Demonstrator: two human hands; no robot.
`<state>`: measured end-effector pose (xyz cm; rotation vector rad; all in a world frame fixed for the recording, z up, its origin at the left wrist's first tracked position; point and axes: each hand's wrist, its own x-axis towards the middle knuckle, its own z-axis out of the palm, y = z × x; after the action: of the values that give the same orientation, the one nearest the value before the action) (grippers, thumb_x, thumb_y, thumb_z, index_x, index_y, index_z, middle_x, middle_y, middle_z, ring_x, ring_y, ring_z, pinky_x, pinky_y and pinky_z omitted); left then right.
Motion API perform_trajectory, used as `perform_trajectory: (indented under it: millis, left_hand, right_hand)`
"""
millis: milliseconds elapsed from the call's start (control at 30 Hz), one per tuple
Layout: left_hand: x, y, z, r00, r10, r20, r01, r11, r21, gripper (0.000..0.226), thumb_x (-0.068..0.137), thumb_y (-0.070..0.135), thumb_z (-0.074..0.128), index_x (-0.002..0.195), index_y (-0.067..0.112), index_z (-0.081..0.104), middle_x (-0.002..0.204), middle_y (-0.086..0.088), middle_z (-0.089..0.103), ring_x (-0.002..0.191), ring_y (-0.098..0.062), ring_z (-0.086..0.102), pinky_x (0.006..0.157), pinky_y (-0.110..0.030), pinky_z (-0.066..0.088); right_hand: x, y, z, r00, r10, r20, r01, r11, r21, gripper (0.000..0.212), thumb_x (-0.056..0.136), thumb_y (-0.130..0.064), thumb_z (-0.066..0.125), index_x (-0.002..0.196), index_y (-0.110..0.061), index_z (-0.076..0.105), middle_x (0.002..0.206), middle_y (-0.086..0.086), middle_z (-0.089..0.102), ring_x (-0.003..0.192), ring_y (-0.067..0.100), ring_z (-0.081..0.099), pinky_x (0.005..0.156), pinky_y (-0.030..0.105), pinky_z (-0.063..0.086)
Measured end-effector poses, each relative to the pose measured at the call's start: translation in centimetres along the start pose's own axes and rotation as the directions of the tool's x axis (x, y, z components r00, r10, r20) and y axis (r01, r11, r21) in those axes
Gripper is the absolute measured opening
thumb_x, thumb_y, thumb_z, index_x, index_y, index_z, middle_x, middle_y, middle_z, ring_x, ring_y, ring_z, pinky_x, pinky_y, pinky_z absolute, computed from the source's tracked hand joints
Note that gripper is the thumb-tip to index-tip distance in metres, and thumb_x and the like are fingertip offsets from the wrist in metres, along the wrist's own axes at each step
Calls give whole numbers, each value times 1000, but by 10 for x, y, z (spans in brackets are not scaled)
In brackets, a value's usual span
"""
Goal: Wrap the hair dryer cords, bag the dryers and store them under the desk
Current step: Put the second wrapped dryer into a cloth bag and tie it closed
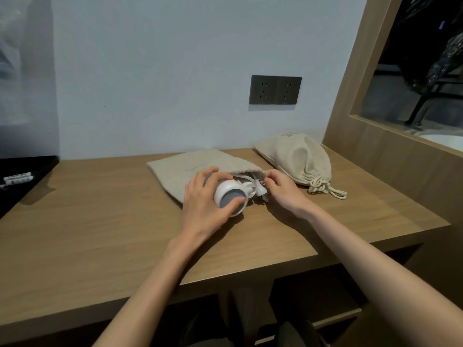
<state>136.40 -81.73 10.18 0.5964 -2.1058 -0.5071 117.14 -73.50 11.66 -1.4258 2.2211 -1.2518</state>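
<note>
At the near edge, below the desk (100, 221) top, a dark opening shows with a wooden shelf (333, 319) to the right. Two bare forearms reach from the near side across the wooden top toward its middle.

The left hand (203, 199) curls round the barrel of a white hair dryer (229, 195), fingers over the top and thumb below, with the dryer's grey round end facing the near side. The dryer lies at the mouth of a flat beige cloth bag (180, 169), its far part already inside the opening. Its white cord (250, 187) is bunched beside it in the bag's mouth, just right of the barrel. The right hand (280, 189) is at the right side of that mouth, fingers bent and pinching the hem of the cloth next to the cord. The bag stretches away to the far left from the hands and lies flat on the desk.

Farther right, apart from the first bag, a second beige bag (298, 156) sits bulging and closed, its drawstring (319, 184) knotted at the near end and trailing to the right on the desk.

At the far left edge a black tray (25, 171) carries small white packets (17, 177). On the pale wall behind the desk is a dark double socket plate (275, 90). A wooden frame (350, 96) rises at the far right.
</note>
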Motion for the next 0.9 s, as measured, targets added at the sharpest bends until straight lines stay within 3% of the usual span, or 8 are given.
perform_trajectory:
  millis: [100,200,400,500,600,700,800,900]
  left_hand:
    - [9,-7,-3,999,-40,33,41,999,-21,49,76,43,72,119,29,57,129,4,47,121,-14,45,95,-29,39]
    - [17,-8,-2,997,-43,65,46,998,-38,46,78,35,74,119,29,56,127,5,47,118,-14,46,95,-31,42]
    - [22,-1,10,997,-66,49,66,998,-6,42,77,37,74,113,29,54,124,3,47,114,-19,45,85,-26,34]
    - [23,2,15,997,-79,20,79,997,-10,42,76,37,75,110,28,51,120,3,45,110,-19,45,84,-28,37]
    - [27,4,19,994,-104,-18,104,994,25,45,75,39,75,107,26,47,117,2,43,107,-20,44,85,-34,42]
    - [32,2,20,986,-155,-60,159,984,81,50,75,40,74,108,22,42,115,1,40,106,-19,42,84,-32,34]
    - [35,-8,16,971,-234,-56,238,967,86,57,75,39,73,117,21,38,120,-3,42,110,-22,41,87,-32,33]
    - [29,-19,8,953,-304,-6,304,953,9,65,75,37,74,124,22,35,124,-6,42,114,-24,42,88,-35,37]
  right_hand:
    - [-11,-4,-10,999,-26,37,27,999,-18,19,102,-15,37,107,-10,54,75,2,62,66,9,59,56,10,40]
    - [-20,-7,-15,998,-19,54,19,1000,-8,18,102,-15,38,109,-10,53,85,-2,64,72,0,62,57,7,43]
    - [-37,-5,-10,993,-66,94,71,996,-51,17,101,-16,42,111,-12,55,95,0,68,85,3,66,70,20,52]
    - [-41,-9,-11,992,-66,107,66,998,6,18,100,-13,43,113,-9,55,96,1,66,85,7,65,69,15,51]
    - [-42,-15,-14,995,-49,89,40,994,101,17,100,-11,42,111,-7,54,97,3,63,81,5,62,62,9,47]
    - [-43,-23,-22,998,-45,33,37,979,200,17,101,-8,38,108,-4,53,97,13,61,80,11,65,66,11,48]
    - [-44,-27,-26,997,-65,-35,70,981,180,13,101,-5,36,99,-2,48,82,1,51,64,-14,55,59,5,42]
    - [-45,-21,-23,999,-41,-33,46,987,153,11,100,-5,37,103,0,46,82,3,52,66,-4,59,58,9,46]
